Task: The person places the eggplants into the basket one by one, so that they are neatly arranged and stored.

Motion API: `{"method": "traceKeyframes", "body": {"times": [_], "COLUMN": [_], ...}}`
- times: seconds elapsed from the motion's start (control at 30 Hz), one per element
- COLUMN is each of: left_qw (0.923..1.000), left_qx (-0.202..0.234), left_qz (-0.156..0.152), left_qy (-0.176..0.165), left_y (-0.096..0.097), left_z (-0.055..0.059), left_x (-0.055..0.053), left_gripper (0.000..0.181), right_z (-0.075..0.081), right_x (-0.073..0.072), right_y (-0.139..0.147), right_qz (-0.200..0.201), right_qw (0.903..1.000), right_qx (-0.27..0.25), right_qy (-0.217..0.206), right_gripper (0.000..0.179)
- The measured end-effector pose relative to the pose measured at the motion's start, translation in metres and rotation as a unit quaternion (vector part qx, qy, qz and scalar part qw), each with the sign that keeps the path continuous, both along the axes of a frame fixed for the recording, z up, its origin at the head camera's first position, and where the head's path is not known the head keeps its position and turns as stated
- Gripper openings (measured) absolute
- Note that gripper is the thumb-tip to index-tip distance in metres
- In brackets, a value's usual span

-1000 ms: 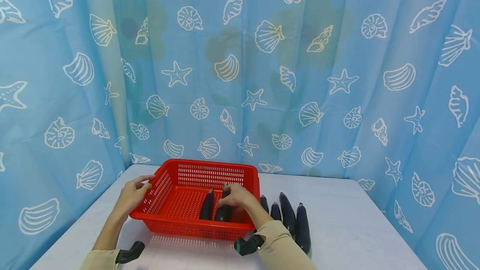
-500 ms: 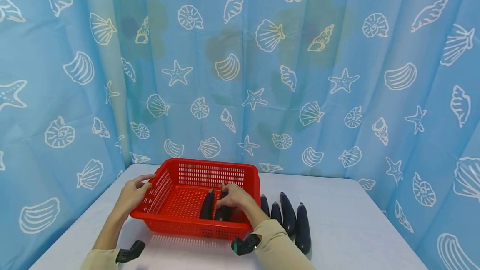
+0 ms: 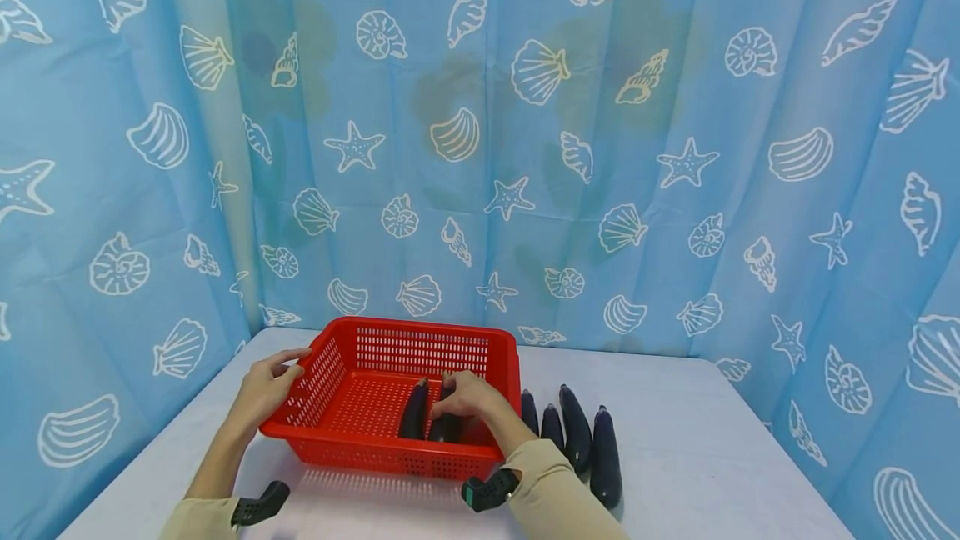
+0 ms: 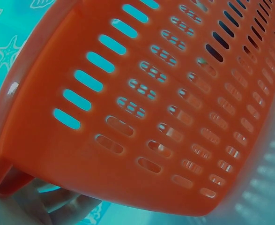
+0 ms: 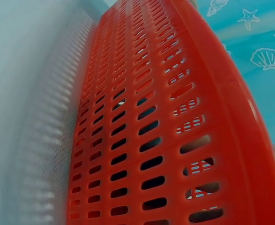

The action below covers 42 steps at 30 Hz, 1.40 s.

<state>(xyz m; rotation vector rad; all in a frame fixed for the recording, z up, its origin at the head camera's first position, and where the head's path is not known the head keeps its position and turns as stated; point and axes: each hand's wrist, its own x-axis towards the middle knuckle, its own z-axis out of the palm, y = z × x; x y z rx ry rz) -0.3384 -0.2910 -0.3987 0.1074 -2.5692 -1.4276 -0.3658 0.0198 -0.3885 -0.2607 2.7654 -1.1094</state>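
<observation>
Blue and shell-printed: saw a curtain [image 3: 450, 215] behind a white table [image 3: 697, 440]. On that, noted a red basket [image 3: 375, 455] with two eggplants [image 3: 413, 417] inside, toward its right end. Found four loose eggplants [image 3: 606, 461] just to its right. Saw the left hand [image 3: 264, 388] at the left rim; could not tell whether gripping. Saw the right hand [image 3: 468, 394] clasped round the inner pair's right eggplant [image 3: 446, 430].

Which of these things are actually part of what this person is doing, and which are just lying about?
Part of the job, judging by the hands:
red basket, left hand at its rim
eggplant in the right hand, inside the basket
second eggplant beside it
four eggplants right of the basket, probably

Just there:
blue seashell curtain
white table
black wrist devices
</observation>
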Motion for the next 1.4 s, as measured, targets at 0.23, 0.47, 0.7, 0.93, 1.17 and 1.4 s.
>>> {"method": "traceKeyframes", "body": {"times": [0.23, 0.47, 0.7, 0.93, 1.17, 1.4], "left_qw": [1.0, 1.0, 0.9999, 0.9999, 0.9999, 0.9998], "left_qx": [-0.003, -0.006, -0.014, -0.013, -0.01, -0.018], "left_qz": [-0.001, -0.003, -0.001, 0.0, -0.001, -0.001], "left_qy": [0.0, 0.001, 0.002, 0.003, 0.003, 0.004], "left_y": [0.0, -0.001, -0.002, -0.001, -0.001, -0.002], "left_z": [-0.001, 0.0, 0.0, 0.0, 0.0, 0.0], "left_x": [0.0, -0.001, 0.0, -0.001, -0.001, -0.002], "left_gripper": [0.046, 0.047, 0.045, 0.045, 0.045, 0.045], "right_z": [0.0, 0.007, 0.02, 0.029, 0.036, 0.045], "right_x": [0.0, 0.004, 0.011, 0.012, 0.01, 0.008], "right_y": [0.002, 0.004, 0.007, 0.013, 0.022, 0.03], "right_qz": [0.001, -0.002, 0.01, 0.011, 0.019, 0.022], "right_qw": [1.0, 0.9998, 0.9996, 0.9996, 0.9993, 0.9991], "right_qx": [-0.006, -0.009, -0.009, -0.019, -0.032, -0.036], "right_qy": [-0.003, -0.015, -0.026, -0.016, -0.008, -0.008], "right_gripper": [0.055, 0.052, 0.053, 0.054, 0.054, 0.053]}}
